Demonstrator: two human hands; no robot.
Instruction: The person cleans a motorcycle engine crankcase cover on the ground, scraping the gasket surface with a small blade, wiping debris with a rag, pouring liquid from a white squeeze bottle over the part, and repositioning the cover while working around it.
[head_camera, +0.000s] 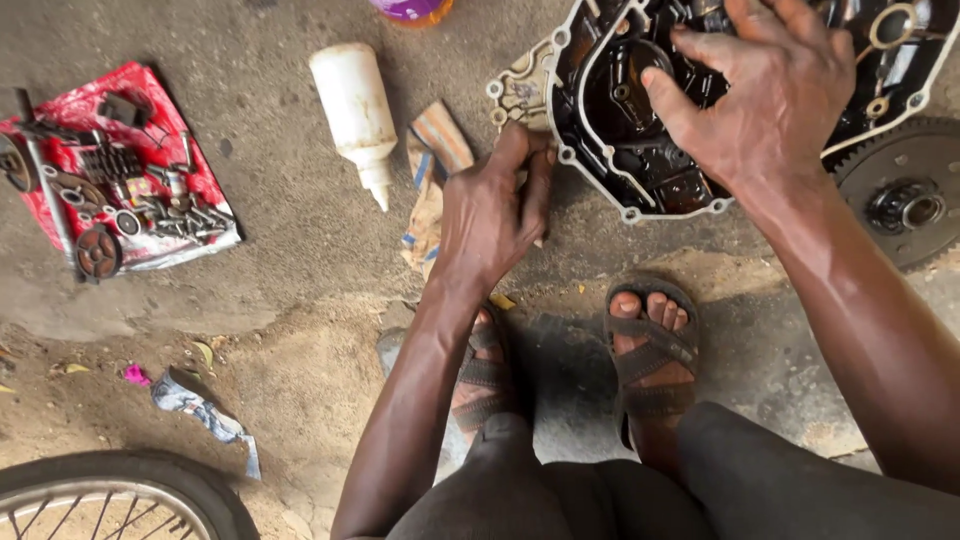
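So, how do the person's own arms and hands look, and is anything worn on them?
Both arms are bare along all that shows, with no sleeves. The left hand and the right hand wear no gloves; no ring, watch or bracelet shows. The fingers look smudged with dark grime.

Two hands: the left hand (492, 215) and the right hand (765, 95). One black engine cover (640, 170), one toothed gear wheel (905, 195), one white squeeze bottle (357, 110), one red sheet (70, 110) of small parts, two sandals (655, 360), one tyre (170, 485).
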